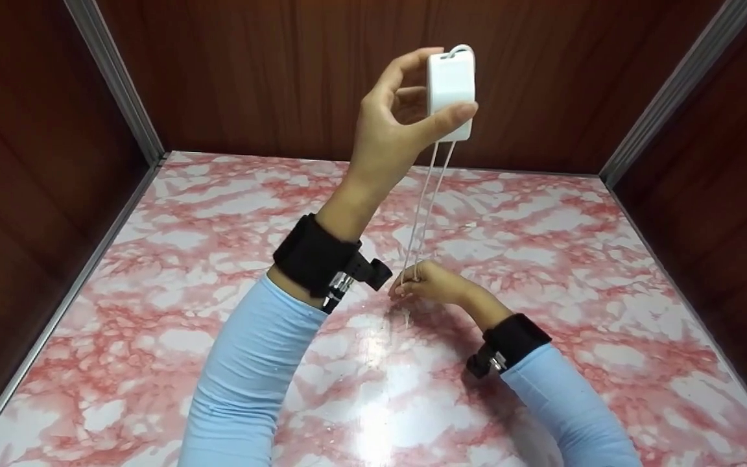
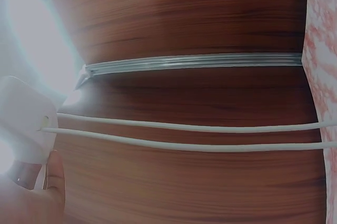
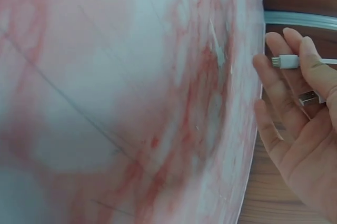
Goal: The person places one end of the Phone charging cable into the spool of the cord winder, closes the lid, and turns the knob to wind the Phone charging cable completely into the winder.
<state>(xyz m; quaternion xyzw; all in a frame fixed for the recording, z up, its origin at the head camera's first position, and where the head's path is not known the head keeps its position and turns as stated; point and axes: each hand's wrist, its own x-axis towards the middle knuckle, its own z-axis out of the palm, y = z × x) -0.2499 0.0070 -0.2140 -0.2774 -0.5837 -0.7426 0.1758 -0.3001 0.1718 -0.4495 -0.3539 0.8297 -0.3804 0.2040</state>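
My left hand [image 1: 383, 133] is raised and grips a white box-shaped charger [image 1: 451, 84] between thumb and fingers. A loop of white cable [image 1: 460, 48] stands out of its top. Two strands of the white cable [image 1: 426, 194] run from its lower end down to my right hand [image 1: 438, 284], low over the table. In the right wrist view, thumb and forefinger pinch the cable just behind a small white connector [image 3: 287, 61]. A metal USB plug [image 3: 309, 97] lies near the palm, its rear partly hidden. The left wrist view shows the charger [image 2: 26, 121] with both strands stretched out.
Beneath the hands is a red-and-white marbled table [image 1: 218, 272]. Dark wood-grain panels [image 1: 270, 78] rise at the back and sides, joined by metal corner posts [image 1: 120, 84]. A bright lamp [image 2: 39, 34] glows in the left wrist view.
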